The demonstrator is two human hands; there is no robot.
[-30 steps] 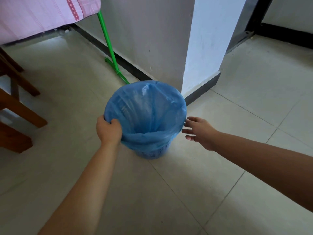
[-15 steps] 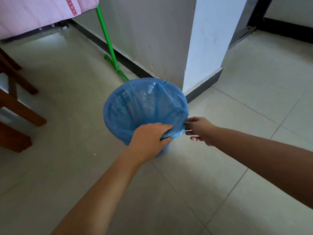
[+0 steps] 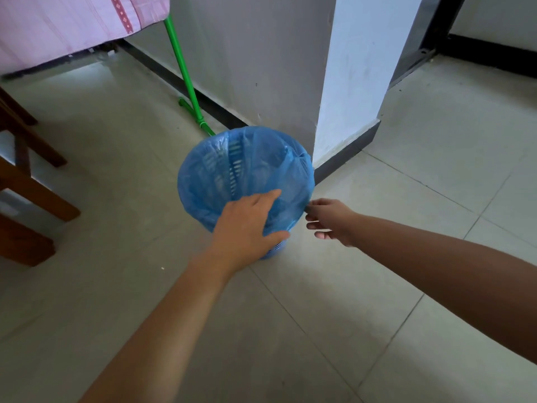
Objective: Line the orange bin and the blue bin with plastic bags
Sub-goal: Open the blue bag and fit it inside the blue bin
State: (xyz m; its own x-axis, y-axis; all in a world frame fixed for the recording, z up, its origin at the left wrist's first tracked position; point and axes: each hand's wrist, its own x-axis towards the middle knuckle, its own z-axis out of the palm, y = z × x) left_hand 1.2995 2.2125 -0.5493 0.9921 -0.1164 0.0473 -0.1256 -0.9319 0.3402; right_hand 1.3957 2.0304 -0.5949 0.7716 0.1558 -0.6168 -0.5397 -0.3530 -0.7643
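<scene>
Blue bin [image 3: 276, 249] stands on the tiled floor [image 3: 319, 330] just beside the corner of a white pillar [image 3: 354, 77], mostly wrapped by a blue plastic bag [image 3: 220, 175] that lines the inside and folds over the rim. Bin's slotted wall shows through the film on the far inner side and at the bare bottom edge near the floor.

Left hand [image 3: 247, 225] lies over the near rim, grip wide and flat: fingers stretched forward into the bag's mouth, thumb spread out along the outside fold, palm on the plastic. Nothing pinched there.

Right hand [image 3: 328, 219] sits at the right side of the rim, grip narrow; thumb and forefinger seem to pinch the bag's edge, but the contact spot is small and shaded, so not sure. Other fingers curl loosely below, apart from the bin.

Green pole [image 3: 183, 68] leans against the grey wall [image 3: 247, 53] behind the bin, its foot on the floor. Pink cloth [image 3: 58, 24] hangs top left; brown wooden furniture [image 3: 26, 184] at left edge. No labels or readable writing visible.
</scene>
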